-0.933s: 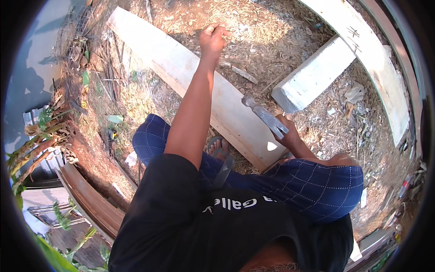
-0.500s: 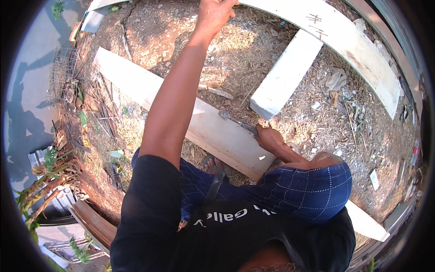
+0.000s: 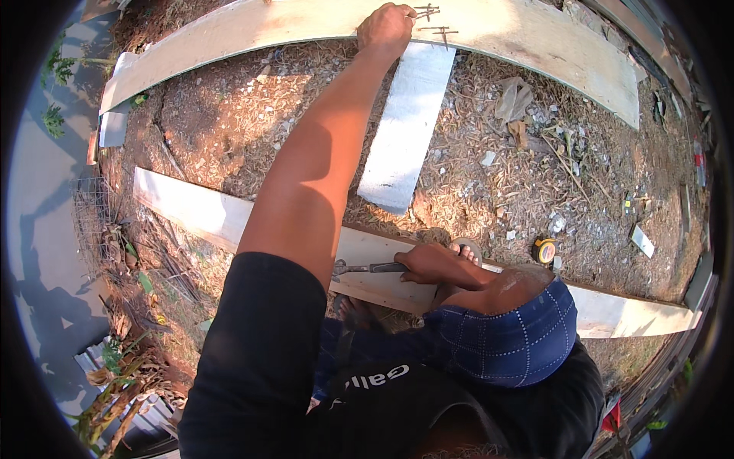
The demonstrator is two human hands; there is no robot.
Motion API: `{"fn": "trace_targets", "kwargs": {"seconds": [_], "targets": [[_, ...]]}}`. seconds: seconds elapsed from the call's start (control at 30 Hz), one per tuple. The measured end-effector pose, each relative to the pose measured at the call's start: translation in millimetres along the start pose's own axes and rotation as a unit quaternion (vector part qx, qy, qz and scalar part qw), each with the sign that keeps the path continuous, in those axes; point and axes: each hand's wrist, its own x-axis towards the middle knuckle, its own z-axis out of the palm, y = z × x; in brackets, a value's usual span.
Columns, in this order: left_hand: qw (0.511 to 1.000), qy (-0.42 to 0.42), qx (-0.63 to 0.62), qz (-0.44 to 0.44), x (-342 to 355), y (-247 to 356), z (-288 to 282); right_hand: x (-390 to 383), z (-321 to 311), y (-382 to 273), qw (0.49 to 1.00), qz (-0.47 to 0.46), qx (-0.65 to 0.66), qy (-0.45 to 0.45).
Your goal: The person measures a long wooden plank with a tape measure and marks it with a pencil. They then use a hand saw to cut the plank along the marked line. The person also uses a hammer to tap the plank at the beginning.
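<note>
Fingers of the left hand are curled in at a small group of thin brown metal nails lying on the far plank; the tips touch or nearly touch the nearest one, and I cannot tell whether they have pinched it. The right hand is wrapped around the dark handle of a hammer with a grey metal head, held level, the head pointing left over the near plank; whether the head touches the wood is unclear.

Under the left hand, the long, pale wooden far plank curves across the top of the view. A white rectangular block runs from its lower edge toward the near plank, stopping short of it. That long, pale wooden near plank passes beneath the left forearm and the hammer, and on past the bent right knee.

A sandalled foot shows just beyond the right wrist. Farther right, a round yellow-and-black tape measure sits on the chip-strewn brown ground, with a crumpled translucent plastic sheet near the far plank.
</note>
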Motion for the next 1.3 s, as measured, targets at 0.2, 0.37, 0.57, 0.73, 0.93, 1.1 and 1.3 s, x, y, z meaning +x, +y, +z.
{"fn": "trace_targets", "kwargs": {"seconds": [0.2,0.37,0.57,0.73,0.93,1.1,1.3], "targets": [[0.997,-0.075,0.030,0.001,29.7,13.1,49.2,-40.5,18.9,16.1,0.998,-0.010,0.055,-0.042],[0.994,-0.080,0.064,-0.044,41.2,17.0,46.6,-45.6,24.5,22.5,0.995,-0.008,0.059,-0.078],[0.984,-0.144,0.110,0.001,70.4,-3.9,67.1,-46.6,18.3,24.0,0.998,-0.008,0.049,-0.050],[0.995,0.004,0.095,-0.007,20.2,-43.6,11.6,-53.1,13.3,29.9,0.998,0.003,0.059,-0.016],[0.931,-0.102,-0.239,-0.255,-105.2,-80.0,-147.6,-69.4,1.5,49.9,0.991,0.090,0.094,0.043],[0.861,0.021,-0.314,-0.399,-225.6,-141.1,-229.9,-69.5,-42.7,53.1,0.981,0.156,0.097,0.061],[0.849,-0.061,-0.358,-0.384,-221.2,-105.7,-207.0,-97.3,-70.6,70.4,0.979,0.178,0.078,0.058]]}}
